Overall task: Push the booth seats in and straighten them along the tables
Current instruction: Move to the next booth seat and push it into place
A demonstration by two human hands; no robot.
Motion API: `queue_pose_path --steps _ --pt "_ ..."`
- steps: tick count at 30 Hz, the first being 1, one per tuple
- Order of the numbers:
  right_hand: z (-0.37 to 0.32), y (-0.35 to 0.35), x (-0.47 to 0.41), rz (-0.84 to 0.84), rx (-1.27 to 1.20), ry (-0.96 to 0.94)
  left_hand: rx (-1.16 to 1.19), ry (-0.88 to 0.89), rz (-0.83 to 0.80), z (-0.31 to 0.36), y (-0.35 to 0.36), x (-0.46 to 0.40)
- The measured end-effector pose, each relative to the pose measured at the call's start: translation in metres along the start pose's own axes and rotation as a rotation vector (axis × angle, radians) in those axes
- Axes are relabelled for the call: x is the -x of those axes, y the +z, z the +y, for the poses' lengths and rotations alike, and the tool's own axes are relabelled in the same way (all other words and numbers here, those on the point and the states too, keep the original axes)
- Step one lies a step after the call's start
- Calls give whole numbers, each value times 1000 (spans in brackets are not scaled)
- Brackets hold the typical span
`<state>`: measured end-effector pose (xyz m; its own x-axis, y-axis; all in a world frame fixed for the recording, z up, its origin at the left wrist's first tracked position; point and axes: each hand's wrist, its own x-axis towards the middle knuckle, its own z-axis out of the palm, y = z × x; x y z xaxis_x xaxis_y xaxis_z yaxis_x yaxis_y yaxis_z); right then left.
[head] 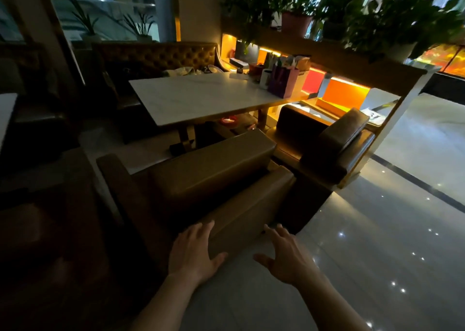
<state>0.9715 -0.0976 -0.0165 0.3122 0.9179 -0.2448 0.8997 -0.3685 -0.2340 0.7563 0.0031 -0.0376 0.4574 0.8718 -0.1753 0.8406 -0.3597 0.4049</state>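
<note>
Hands first: your left hand lies flat, fingers spread and straight, on the near end of the backrest of the nearer booth seat, with nothing gripped. Your right hand is just beside that same end, fingers splayed and relaxed, thumb out toward the left; whether its fingertips touch the upholstery you cannot tell, and it holds nothing.

That nearer seat, brown and padded, sits skewed to the white-topped table, its cushion angled toward the table's near corner and a strip of floor showing between them. The second booth seat stands to its right, close against the lit shelf divider, its front near the table's right end. A tufted bench lines the table's far side.

A purple gift bag stands on the table's far right corner among blurred clutter. Potted plants crown the divider, and glossy floor tiles spread to your right.
</note>
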Motion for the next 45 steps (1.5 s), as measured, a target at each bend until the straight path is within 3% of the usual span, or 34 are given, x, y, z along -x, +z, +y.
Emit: queue_pose_path --steps 11,26,33,45 --pt "54 -42 -195 -117 93 -167 -27 -147 -84 47 23 -162" --pt "134 33 -434 -427 401 -576 -41 -541 -94 44 129 -273" --pt "156 46 -443 -287 335 -713 -159 -554 -26 46 155 -272" --pt "169 50 -396 -281 365 -645 -112 -455 29 50 168 -232"
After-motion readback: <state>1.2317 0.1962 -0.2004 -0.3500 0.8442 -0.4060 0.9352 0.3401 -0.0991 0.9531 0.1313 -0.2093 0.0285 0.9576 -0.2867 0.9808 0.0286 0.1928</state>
